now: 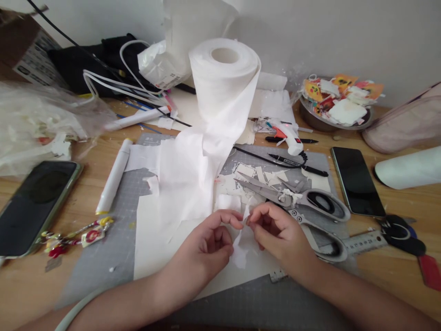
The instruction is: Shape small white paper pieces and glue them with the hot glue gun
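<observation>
Right hand (280, 236) pinching tissue strip (240, 257) above front edge of white sheet (151, 250); left hand (203, 253) curled alongside, grip unclear.

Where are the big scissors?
In the head view, the scissors lie right of centre, between the right hand and the right-side phone, partly over the paper scraps.

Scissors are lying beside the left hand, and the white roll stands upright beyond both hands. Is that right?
Not quite: the scissors lie beside the right hand, not the left hand, as the head view shows. The roll does stand upright beyond both hands.
</observation>
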{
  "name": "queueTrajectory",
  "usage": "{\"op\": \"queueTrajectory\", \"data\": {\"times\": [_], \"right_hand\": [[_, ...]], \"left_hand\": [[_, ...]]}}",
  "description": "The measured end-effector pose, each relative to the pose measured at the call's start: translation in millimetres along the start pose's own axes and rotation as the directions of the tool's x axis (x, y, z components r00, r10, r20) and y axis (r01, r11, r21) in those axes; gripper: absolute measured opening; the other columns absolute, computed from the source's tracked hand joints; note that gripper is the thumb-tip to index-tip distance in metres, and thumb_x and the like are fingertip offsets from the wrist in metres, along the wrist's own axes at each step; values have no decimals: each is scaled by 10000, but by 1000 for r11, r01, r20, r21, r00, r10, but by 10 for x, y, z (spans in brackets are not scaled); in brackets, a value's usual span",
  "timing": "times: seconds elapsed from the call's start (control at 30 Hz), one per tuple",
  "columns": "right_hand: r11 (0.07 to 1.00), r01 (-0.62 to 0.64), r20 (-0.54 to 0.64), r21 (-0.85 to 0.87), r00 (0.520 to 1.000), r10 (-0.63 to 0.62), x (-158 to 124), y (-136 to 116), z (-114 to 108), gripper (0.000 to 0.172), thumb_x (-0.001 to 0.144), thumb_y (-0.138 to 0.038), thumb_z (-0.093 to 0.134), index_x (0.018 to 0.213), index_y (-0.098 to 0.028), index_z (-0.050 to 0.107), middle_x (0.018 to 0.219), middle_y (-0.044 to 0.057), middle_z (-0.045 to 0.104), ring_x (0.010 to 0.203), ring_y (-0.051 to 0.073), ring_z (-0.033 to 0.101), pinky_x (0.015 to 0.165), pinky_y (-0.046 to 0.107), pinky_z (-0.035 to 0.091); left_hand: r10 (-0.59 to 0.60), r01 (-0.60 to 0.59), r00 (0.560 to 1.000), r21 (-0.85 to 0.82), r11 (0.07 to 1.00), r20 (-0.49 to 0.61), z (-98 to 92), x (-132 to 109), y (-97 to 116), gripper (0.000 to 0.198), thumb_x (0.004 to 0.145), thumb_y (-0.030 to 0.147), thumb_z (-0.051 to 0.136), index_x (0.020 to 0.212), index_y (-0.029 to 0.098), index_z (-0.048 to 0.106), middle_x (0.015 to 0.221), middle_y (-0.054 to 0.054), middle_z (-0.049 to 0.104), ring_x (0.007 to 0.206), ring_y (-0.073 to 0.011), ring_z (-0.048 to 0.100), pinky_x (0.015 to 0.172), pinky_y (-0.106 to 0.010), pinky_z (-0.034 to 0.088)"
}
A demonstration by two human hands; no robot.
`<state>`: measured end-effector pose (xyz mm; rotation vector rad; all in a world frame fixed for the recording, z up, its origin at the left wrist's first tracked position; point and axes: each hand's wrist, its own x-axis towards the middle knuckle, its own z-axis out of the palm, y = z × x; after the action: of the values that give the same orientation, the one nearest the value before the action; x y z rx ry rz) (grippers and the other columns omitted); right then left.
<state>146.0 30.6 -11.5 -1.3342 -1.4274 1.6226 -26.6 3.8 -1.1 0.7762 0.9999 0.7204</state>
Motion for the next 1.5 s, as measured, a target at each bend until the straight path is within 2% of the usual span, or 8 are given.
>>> {"op": "queueTrajectory", "data": {"times": [0.23, 0.4, 0.53, 0.67, 0.8, 1.03, 1.37, 1.5], "right_hand": [[998, 30, 21, -59, 999, -29, 10, -13, -37, 129, 760, -103, 495, 803, -202, 567, 661, -41, 513, 517, 69, 465, 497, 196, 383], [974, 101, 76, -203, 993, -87, 13, -23, -53, 186, 773, -65, 462, 780, -194, 596, 746, -25, 535, 538, 60, 489, 529, 199, 391], [970, 101, 97, -220, 992, -81, 2, -12, -63, 208, 807, -79, 429, 797, -199, 599, 677, -35, 501, 507, 59, 451, 487, 190, 361], [995, -81, 175, 64, 982, 69, 12, -24, -49, 121, 813, -166, 483, 718, -173, 558, 565, -42, 459, 500, 71, 441, 464, 185, 352], [805, -310, 367, 506, 922, 124, 36, -60, -25, 99, 765, -232, 567, 774, -144, 610, 584, -17, 515, 518, 74, 469, 461, 179, 385], [716, -291, 301, 635, 946, 118, 50, -84, -41, 267, 689, -259, 712, 941, -200, 649, 678, -37, 517, 492, 45, 484, 439, 164, 385], [805, -267, 222, 530, 960, 172, 62, -93, -30, 186, 683, -294, 709, 697, -140, 605, 549, -47, 510, 444, 44, 425, 435, 183, 322], [851, -219, 174, 477, 973, 152, 44, -50, -34, 178, 734, -291, 653, 672, -156, 554, 568, -46, 517, 449, 45, 438, 445, 185, 325]], "left_hand": [[47, -47, 999, 8, 999, -6, -16, 11, -6, 228, 717, 69, 523, 897, 207, 549, 1055, -3, 503, 615, -70, 408, 576, -238, 324], [-3, 2, 1000, -67, 998, -16, -37, 4, -1, 326, 748, 104, 547, 1049, 228, 556, 681, 40, 490, 606, -97, 410, 573, -226, 303], [0, 4, 1000, -173, 985, 22, -45, -20, -11, 343, 770, 151, 579, 1098, 249, 557, 654, 43, 481, 603, -93, 416, 573, -218, 301], [40, -1, 989, -264, 965, 142, -46, -40, -32, 351, 777, 205, 616, 1118, 280, 575, 667, 30, 499, 598, -93, 428, 553, -212, 311], [119, -34, 964, -336, 941, 237, -39, -31, -28, 311, 776, 182, 628, 1072, 274, 605, 738, 5, 539, 633, -95, 440, 588, -213, 354], [129, -73, 970, -258, 963, 207, -51, -12, -34, 196, 796, 185, 600, 980, 251, 600, 921, -9, 526, 665, -87, 433, 579, -204, 351], [23, -3, 974, -90, 996, 224, -71, -40, -68, 250, 811, 165, 533, 1050, 228, 571, 1043, -57, 550, 685, -113, 429, 600, -249, 346], [69, -57, 978, -67, 996, 198, -59, -27, -71, 257, 817, 130, 500, 1045, 236, 552, 1032, -49, 546, 705, -120, 438, 616, -252, 354]]}}
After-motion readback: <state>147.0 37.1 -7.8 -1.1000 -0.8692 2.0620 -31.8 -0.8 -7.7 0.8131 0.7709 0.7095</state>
